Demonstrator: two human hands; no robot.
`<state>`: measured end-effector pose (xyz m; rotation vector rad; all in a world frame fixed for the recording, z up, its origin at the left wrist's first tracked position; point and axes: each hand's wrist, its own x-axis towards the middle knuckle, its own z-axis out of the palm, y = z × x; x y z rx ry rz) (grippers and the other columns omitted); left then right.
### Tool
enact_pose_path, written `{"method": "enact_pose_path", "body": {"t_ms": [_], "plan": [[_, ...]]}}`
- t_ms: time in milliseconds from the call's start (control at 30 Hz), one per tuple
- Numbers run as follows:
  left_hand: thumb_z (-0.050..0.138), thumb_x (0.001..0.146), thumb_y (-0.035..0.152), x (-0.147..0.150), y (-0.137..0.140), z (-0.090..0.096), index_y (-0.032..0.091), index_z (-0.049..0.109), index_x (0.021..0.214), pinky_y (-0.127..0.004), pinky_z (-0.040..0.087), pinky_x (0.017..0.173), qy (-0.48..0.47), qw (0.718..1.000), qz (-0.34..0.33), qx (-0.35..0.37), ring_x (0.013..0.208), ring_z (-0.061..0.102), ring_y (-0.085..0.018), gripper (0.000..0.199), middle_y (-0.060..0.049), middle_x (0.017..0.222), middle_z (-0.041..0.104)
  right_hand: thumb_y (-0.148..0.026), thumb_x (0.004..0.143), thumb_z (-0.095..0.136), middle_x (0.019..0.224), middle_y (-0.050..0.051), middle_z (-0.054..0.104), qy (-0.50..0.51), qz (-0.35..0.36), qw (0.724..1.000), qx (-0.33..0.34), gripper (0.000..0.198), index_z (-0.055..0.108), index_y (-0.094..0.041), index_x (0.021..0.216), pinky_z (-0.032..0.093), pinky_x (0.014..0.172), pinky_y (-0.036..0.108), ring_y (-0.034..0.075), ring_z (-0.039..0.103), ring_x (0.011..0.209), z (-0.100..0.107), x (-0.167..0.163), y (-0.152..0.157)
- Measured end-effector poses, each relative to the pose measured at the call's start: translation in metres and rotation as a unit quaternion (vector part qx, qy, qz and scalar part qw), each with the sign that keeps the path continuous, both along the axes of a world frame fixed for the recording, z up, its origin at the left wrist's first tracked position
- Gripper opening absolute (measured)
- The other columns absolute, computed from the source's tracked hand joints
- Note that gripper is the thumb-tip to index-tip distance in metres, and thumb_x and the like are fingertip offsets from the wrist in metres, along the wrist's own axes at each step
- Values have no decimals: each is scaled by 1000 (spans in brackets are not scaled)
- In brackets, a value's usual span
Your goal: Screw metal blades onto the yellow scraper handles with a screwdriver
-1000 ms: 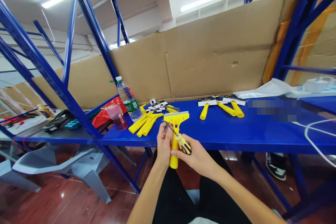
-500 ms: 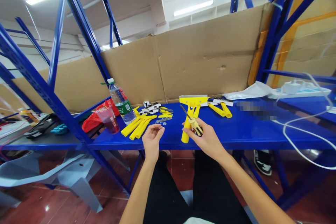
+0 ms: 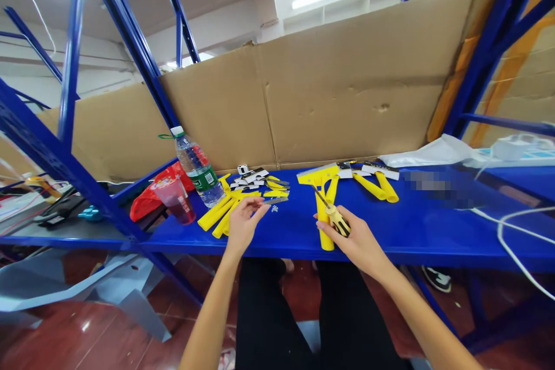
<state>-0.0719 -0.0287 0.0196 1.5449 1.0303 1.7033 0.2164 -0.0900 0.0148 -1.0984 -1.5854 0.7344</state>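
My right hand (image 3: 358,240) is wrapped round a screwdriver (image 3: 339,221) with a cream-and-black handle, its shaft pointing up and left. The same hand's fingers also grip the handle of a yellow scraper (image 3: 325,240), whose wide head points away from me. My left hand (image 3: 243,224) hovers at the bench with thumb and fingers slightly apart, and nothing shows between them. Small screws (image 3: 274,208) lie just right of its fingertips. Several yellow scraper handles (image 3: 215,213) lie to its left, partly hidden by the hand. Beyond are yellow head pieces and a metal blade (image 3: 277,200).
A water bottle (image 3: 197,170), a plastic cup (image 3: 176,202) and a red bag (image 3: 143,202) stand left on the blue bench (image 3: 286,240). Two scrapers (image 3: 377,185) lie back right, near a white cable (image 3: 505,243). Cardboard (image 3: 347,87) closes off the back.
My left hand has moved slightly left and forward, towards the screws and yellow handles. My right hand has shifted a little right with the screwdriver and scraper, and the scraper head has tilted. The view has shifted.
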Motion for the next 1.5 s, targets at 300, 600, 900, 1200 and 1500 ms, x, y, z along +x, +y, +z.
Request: {"method": "enact_pose_path", "body": {"t_ms": [300,600,900,1200,1500], "plan": [[83,82,26,-71,185,62,18,76,82,-35,59,78,316,947,12,-63,77,73,-22,11,-8,82,80,-70,92,78,123,17,85,14,9,995,-94,55,82,-21,116,67,96,49,37,82,105,0,-10,36],[77,87,17,-92,267,42,19,86,86,-36,57,87,476,874,36,-95,85,76,-25,10,-9,87,84,-72,91,74,121,17,86,-2,-47,989,-140,55,84,-22,112,70,92,43,38,84,107,3,-14,41],[94,78,46,-72,246,47,21,85,122,-41,55,104,571,812,69,-101,122,76,-39,52,-16,124,84,-68,100,67,114,14,84,16,26,988,-150,49,77,-21,111,63,93,40,34,79,106,-9,-3,40],[77,95,33,-47,185,75,15,65,146,-45,50,118,540,829,145,3,135,69,-33,55,-19,146,72,-67,98,69,104,9,80,65,70,985,-144,44,72,-22,101,58,92,40,31,75,103,-10,4,39],[74,99,18,-12,84,68,24,56,87,-39,54,85,489,798,147,319,88,65,-24,22,-5,89,69,-68,87,81,111,12,84,105,14,989,-103,49,77,-21,102,62,86,40,31,76,94,-6,0,40]]}}
